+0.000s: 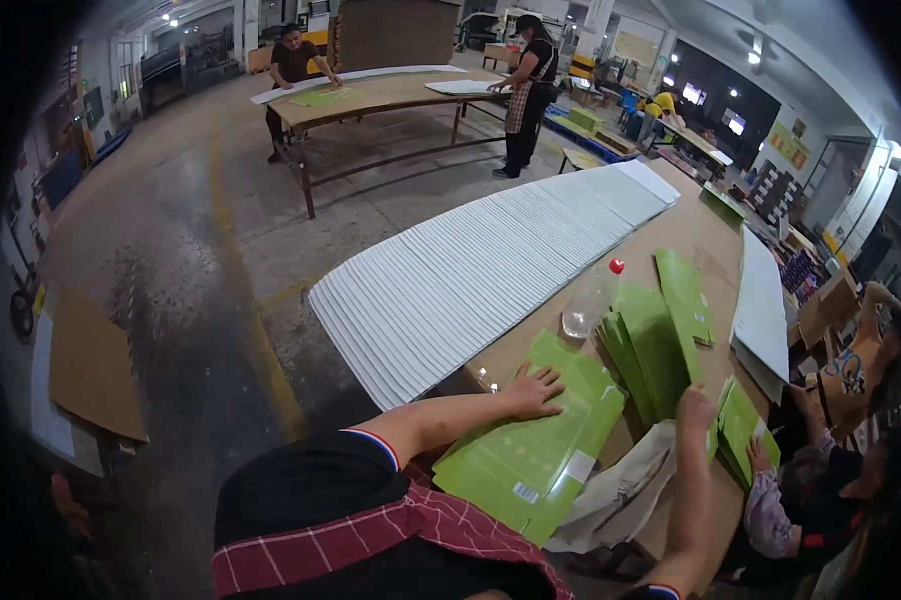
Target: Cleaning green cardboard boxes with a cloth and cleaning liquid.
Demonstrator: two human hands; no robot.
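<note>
Left hand (535, 390) lies flat, fingers spread, pressing on the green flattened carton (525, 450) at the near table (670, 235) edge, pinning it rather than gripping it, while the right hand (694, 410) rises just right of it, apparently closed on a green sheet edge, though I cannot tell how tightly. Beyond both hands a fanned green stack (655, 345) and a clear bottle (588, 300) wait close by, then the long overlapped row of white sheets (490, 270) runs away leftward, staggered so each edge shows.

Bright overhead ceiling lamps, dim far corners, heavy fisheye bending, dark vignetted rim, slight blur
</note>
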